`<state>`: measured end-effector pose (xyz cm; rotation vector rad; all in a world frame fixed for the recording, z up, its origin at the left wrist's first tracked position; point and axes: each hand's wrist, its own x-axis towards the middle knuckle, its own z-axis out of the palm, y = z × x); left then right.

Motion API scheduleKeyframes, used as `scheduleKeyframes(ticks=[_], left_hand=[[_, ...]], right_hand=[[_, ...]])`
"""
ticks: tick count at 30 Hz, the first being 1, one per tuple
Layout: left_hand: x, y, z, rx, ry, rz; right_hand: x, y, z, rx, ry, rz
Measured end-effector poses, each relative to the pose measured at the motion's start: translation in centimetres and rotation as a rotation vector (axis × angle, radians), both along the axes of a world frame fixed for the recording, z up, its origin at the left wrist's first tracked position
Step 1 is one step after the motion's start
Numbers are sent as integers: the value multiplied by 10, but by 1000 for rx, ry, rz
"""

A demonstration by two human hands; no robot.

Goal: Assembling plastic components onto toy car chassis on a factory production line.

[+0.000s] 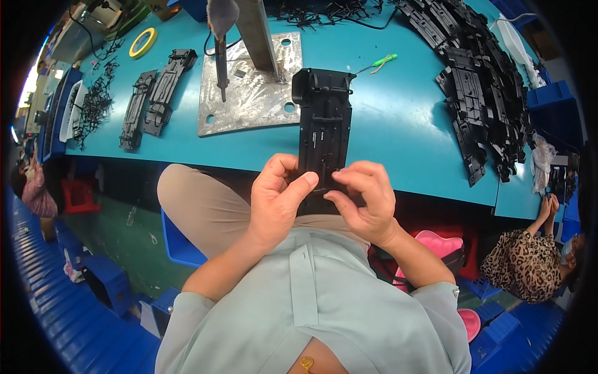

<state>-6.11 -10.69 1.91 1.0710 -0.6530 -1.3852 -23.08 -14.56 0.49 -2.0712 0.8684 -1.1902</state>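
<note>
I hold a long black plastic housing (324,121) upright in front of me, its near end at my chest and its far end over the teal table (398,124). My left hand (277,199) grips its lower left edge, thumb across the face. My right hand (367,196) pinches at the lower right part, fingertips pressed on a small spot of the housing; any small piece under them is hidden.
A metal base plate (249,93) with a post and a hanging tool stands behind the housing. Two black housings (152,96) lie at the left, a big pile of them (479,81) at the right. Yellow tape roll (142,42), green-handled tool (383,60). Another person (536,255) sits at right.
</note>
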Motion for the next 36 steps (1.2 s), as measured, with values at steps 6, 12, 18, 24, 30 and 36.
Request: scheduleKeyframes(ticks=[6,12,18,24,30,36], left_hand=[[-4,-2,2,-38,-34,25],[-8,-2,2,-19,-17,39],[-9,3,5,-22,70,44],[-11,7,4,-68,-13,87],[-10,11,-1,-111,-53,119],[-2,7,6,-16,-15,97]], right_hand=[[0,9,-6,485,-243,-91],[1,6,6,718,-336,-22],[2,5,10,889,-456,26],[3,3,11,998,-434,45],[5,-1,15,1130,-447,93],[4,-4,21,907,-238,7]])
